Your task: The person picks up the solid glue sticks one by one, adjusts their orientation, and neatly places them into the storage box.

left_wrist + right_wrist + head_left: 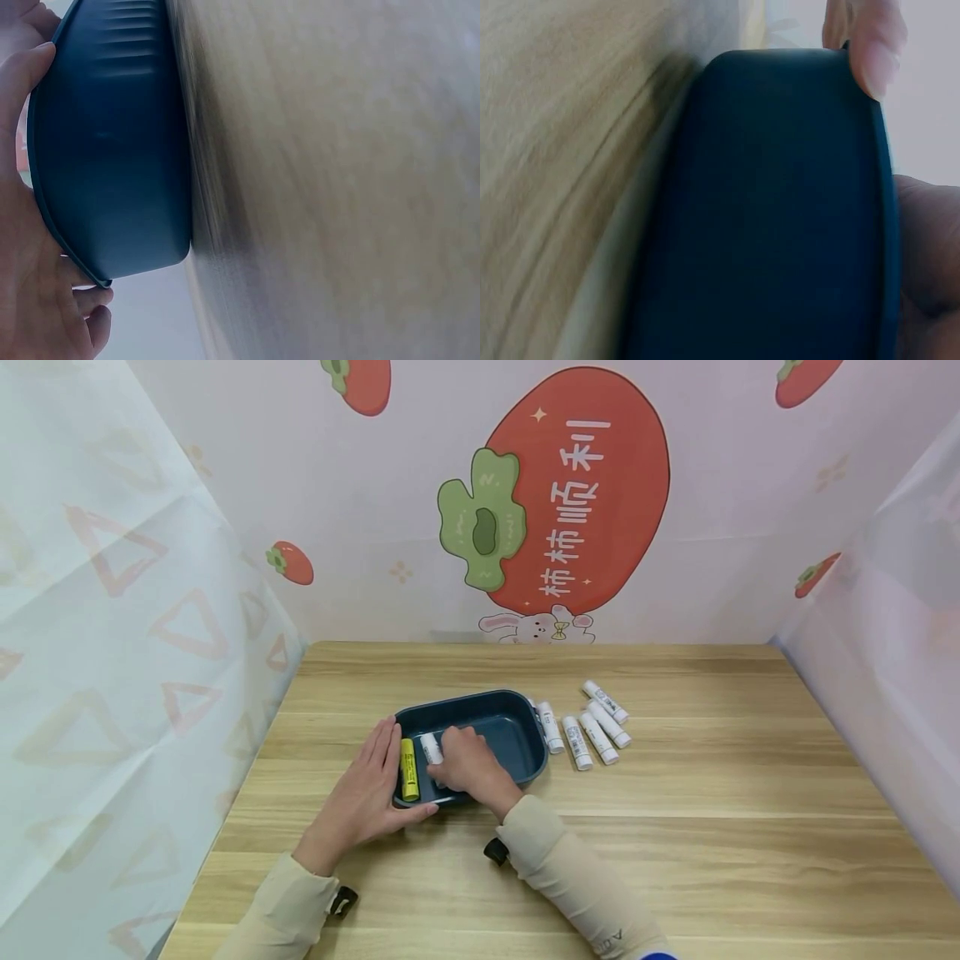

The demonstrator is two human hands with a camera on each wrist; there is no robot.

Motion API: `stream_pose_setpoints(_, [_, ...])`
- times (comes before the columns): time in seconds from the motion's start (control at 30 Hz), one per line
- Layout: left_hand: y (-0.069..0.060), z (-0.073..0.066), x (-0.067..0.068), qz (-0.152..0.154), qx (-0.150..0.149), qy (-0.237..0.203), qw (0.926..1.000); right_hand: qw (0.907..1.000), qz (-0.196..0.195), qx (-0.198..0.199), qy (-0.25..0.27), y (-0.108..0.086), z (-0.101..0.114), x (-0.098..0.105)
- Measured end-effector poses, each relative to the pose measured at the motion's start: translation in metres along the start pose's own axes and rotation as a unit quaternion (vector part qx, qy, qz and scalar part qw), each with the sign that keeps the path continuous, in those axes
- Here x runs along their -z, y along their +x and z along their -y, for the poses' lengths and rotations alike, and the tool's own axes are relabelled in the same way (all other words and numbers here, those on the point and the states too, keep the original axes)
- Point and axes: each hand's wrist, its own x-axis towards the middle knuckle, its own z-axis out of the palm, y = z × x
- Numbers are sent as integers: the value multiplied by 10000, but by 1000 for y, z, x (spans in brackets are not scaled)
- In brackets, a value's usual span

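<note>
Head view: bright, even light, largely sharp. Left wrist: tabletop blurred, shadow beside tray. Right wrist: tray side very dark, apparently out of focus.

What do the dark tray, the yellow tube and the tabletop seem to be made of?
Dark tray: probably moulded plastic with a soft sheen; rounded corners and wall ridges suggest it.
Yellow tube: likely plastic, given its smooth, evenly coloured, printed barrel; finish unclear at this size.
Tabletop: wood or wood-look laminate, low-sheen; the grain shows but cannot settle which.
</note>
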Motion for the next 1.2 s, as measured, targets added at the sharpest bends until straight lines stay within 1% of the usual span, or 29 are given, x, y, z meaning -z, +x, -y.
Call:
stream_pose_setpoints(0.13, [0, -1, 0, -2, 2, -40, 10000, 10000, -16, -6, -45, 4, 2, -6])
stream_pose_setpoints(0.37, [0, -1, -1, -58, 5, -95, 9999, 9999, 56, -88, 53, 7, 5, -17])
stream_pose_setpoints(0.5, [0, -1, -1, -58, -15, -92, 9999, 10000, 5, -68, 56, 8, 5, -20])
stream_pose_setpoints(0.73, [0, -1, 0, -38, -12, -72, 10000, 10000, 20, -65, 4, 9, 7, -19])
stream_pose_setpoints(1.0, [-1, -1, 0, 48, 29, -54, 10000, 9998, 185, -19, 113, 10, 8, -20])
stream_pose_setpoints(1.2, [0, -1, 1, 35, 0, -23, 10000, 9994, 309, 21, 134, 10, 6, -18])
